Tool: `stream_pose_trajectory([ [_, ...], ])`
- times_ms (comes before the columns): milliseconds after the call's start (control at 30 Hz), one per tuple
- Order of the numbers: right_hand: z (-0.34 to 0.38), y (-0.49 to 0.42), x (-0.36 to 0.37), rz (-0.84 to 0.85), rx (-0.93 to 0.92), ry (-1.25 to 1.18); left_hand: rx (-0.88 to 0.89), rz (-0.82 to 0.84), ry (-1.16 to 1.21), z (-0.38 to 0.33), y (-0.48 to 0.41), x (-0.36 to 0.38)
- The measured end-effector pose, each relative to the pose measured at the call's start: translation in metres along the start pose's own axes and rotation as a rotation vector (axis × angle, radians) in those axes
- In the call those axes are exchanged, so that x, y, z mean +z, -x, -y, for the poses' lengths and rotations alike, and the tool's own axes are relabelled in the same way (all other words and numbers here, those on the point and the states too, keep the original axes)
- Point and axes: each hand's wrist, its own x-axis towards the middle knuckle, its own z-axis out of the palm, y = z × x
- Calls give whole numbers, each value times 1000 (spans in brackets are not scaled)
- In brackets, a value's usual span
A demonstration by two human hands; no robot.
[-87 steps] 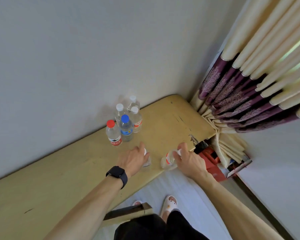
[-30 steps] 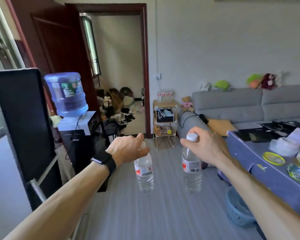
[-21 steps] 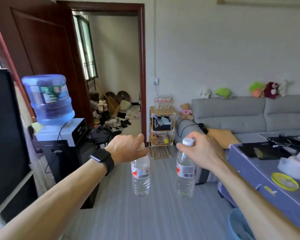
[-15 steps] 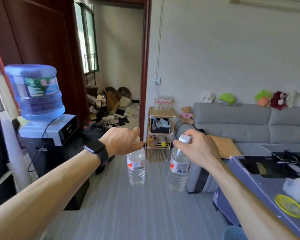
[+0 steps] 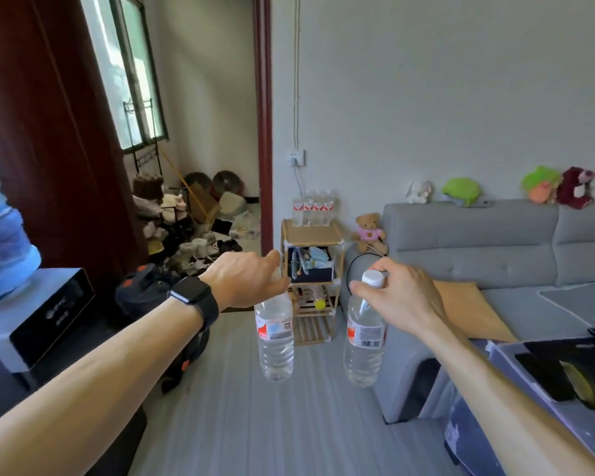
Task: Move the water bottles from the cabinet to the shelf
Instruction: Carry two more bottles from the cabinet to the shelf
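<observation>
Shelf (image 5: 310,234) nearer; two bottles (image 5: 276,341) (image 5: 363,348), two hands (image 5: 244,281) (image 5: 401,300).

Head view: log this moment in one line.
phase: carry | left hand: grips left bottle | right hand: grips right bottle | shelf: ahead, four bottles on top

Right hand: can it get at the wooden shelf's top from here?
Probably not yet. The right hand grips a bottle by the neck, and the shelf stands well beyond it across open floor. Nothing blocks the walk, and the top's front is free before the four bottles.
</observation>
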Motion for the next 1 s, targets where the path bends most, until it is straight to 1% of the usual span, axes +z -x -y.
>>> stream_pose_trajectory([
  [100, -13, -59, 13, -21, 53, -30, 32, -6, 37, 17, -67, 13],
  [233, -35, -130, 32, -63, 84, -65, 80, -5, 27, 34, -152, 31],
  [367, -63, -211, 60, -33, 111, -49, 69, 39, 49, 47, -235, 61],
  [433, -70, -233, 68, -19, 107, -48, 73, 28, 69, 51, -258, 69],
  [533, -95, -294, 90, -5, 101, -45, 76, 44, 31, 53, -319, 87],
  [667, -128, -379, 109, 33, 68, -102, 52, 88, -14, 51, -399, 96],
  [900, -169, -518, 141, 105, -33, -141, -74, 109, 32, 61, -524, 119],
  [1000, -183, -568, 157, 124, -19, -124, -99, 119, 70, 65, -576, 130],
])
